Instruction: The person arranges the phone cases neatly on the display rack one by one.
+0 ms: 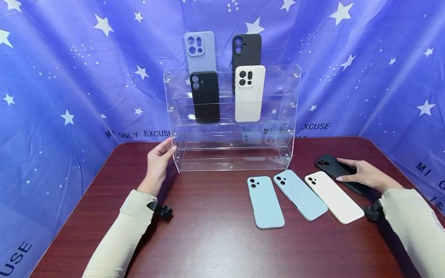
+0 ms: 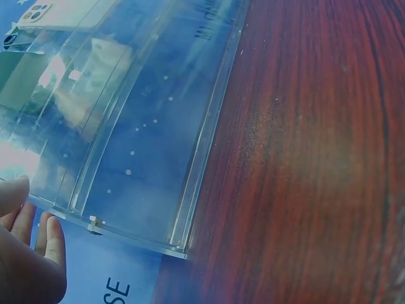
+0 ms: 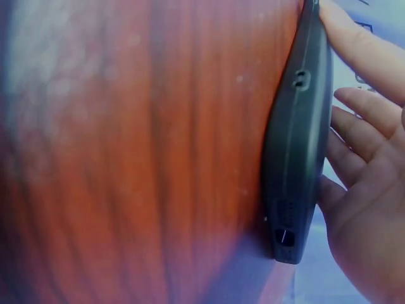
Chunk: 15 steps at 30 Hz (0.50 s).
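Note:
My left hand (image 1: pixel 158 160) grips the left side panel of a clear acrylic display stand (image 1: pixel 231 166), thumb in front and fingers behind. In the left wrist view the thumb and fingers (image 2: pixel 54 240) straddle the panel's edge. At the right, my right hand (image 1: pixel 368 174) lies over a black phone case (image 1: pixel 326 163), its thumb and index finger spanning the long edges. Edge-on in the right wrist view, this case (image 3: pixel 297 139) shows a port opening at one end. Beside it lie a white phone case (image 1: pixel 333 197) and two light-blue phone cases (image 1: pixel 300 195) (image 1: pixel 265 202).
On the stand's tiers are a lavender phone case (image 1: pixel 208 48), a dark grey phone case (image 1: pixel 248 50), a black phone case (image 1: pixel 206 100) and a white phone case (image 1: pixel 250 100). A blue star-printed curtain (image 1: pixel 83 77) hangs behind the dark wooden table (image 1: pixel 208 239).

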Motion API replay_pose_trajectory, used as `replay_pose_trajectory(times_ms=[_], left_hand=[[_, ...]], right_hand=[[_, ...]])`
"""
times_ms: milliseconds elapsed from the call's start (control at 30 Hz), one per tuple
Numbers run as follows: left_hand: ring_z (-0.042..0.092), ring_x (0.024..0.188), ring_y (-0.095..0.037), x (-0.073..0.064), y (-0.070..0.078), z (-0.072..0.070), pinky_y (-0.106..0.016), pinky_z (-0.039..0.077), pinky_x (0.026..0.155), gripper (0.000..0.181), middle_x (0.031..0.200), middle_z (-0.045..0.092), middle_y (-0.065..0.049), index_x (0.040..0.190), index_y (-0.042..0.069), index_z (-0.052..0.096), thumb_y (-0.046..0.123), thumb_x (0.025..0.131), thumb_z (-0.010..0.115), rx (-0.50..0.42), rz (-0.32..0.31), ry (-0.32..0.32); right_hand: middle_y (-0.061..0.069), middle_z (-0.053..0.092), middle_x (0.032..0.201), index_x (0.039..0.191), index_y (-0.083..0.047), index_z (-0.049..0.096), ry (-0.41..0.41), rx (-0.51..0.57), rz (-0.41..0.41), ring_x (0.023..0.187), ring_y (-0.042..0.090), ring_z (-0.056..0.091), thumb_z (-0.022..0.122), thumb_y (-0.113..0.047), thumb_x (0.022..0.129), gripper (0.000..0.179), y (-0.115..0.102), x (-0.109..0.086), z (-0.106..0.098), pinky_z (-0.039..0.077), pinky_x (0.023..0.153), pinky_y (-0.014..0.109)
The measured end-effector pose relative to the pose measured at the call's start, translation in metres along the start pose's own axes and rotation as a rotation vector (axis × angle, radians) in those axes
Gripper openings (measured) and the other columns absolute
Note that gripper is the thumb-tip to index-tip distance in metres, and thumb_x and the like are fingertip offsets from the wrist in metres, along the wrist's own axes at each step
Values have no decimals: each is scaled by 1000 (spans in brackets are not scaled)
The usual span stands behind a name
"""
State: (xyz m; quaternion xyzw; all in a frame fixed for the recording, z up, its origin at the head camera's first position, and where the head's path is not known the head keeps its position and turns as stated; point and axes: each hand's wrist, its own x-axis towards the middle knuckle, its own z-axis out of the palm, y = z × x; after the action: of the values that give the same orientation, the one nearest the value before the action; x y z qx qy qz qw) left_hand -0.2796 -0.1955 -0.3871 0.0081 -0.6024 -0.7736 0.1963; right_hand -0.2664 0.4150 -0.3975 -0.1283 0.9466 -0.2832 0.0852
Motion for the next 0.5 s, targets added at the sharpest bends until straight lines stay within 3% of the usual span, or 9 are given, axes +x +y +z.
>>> replay_pose_trajectory(times_ms=[267, 367, 500], left_hand=[[64, 90, 1, 1, 1, -1, -16, 49, 84, 43, 84, 70, 16, 125, -13, 51, -15, 83, 59, 6, -14, 16], [64, 90, 1, 2, 2, 0, -16, 49, 84, 43, 84, 69, 17, 125, -13, 50, -15, 83, 59, 9, -12, 13], [64, 94, -2, 0, 2, 0, -16, 49, 85, 43, 84, 69, 17, 126, -12, 51, -14, 83, 60, 17, -18, 7]], right_hand=[[36, 43, 133, 140, 8, 35, 46, -57, -24, 97, -6, 40, 79, -30, 76, 86, -6, 0, 1, 36, 71, 8], [36, 44, 131, 139, 7, 38, 98, -95, -55, 99, 13, 48, 82, -29, 73, 87, -10, -1, 2, 38, 71, 15], [40, 41, 130, 138, 9, 36, 155, -127, -56, 111, 46, 46, 82, -27, 72, 88, -14, -2, 3, 42, 83, 43]])
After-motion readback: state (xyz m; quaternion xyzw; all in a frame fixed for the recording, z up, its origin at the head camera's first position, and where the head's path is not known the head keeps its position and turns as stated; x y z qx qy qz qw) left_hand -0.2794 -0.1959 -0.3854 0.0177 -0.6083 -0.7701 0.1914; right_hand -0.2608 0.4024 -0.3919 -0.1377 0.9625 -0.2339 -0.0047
